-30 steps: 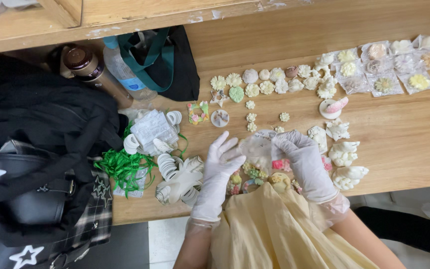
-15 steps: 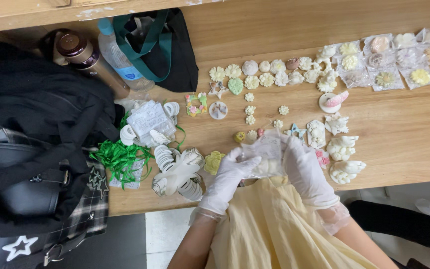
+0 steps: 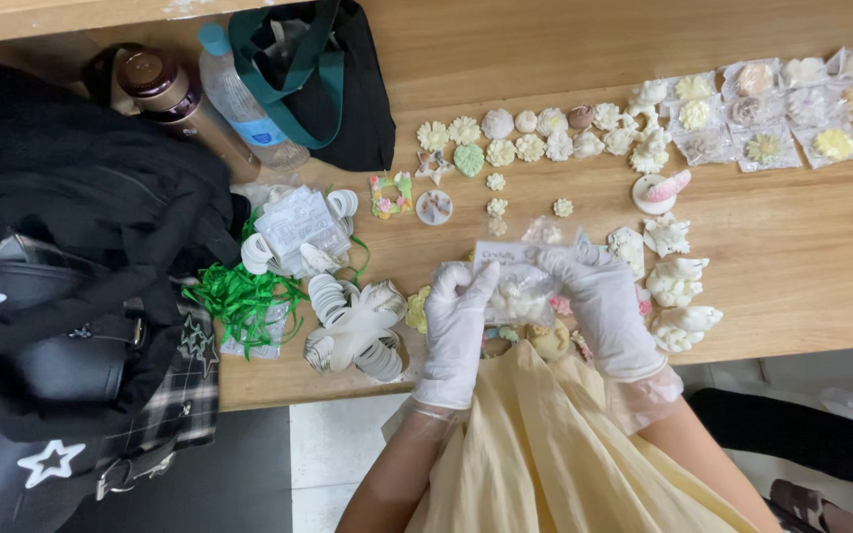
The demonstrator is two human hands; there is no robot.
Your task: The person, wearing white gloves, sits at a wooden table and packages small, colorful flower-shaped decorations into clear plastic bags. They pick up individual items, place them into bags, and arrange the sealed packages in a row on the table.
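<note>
Holding a small clear bag (image 3: pixel 510 286) between both gloved hands at the table's (image 3: pixel 802 266) near edge, my left hand (image 3: pixel 456 331) grips one side and my right hand (image 3: pixel 604 306) pinches the other, keeping its mouth up, probably so the pale flower piece inside stays put.

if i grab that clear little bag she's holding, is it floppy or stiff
Probably floppy: the clear bag crinkles and sags between the left hand and right hand. Likely light, holding one small pale piece. The glossy film may slip against gloves.
</note>
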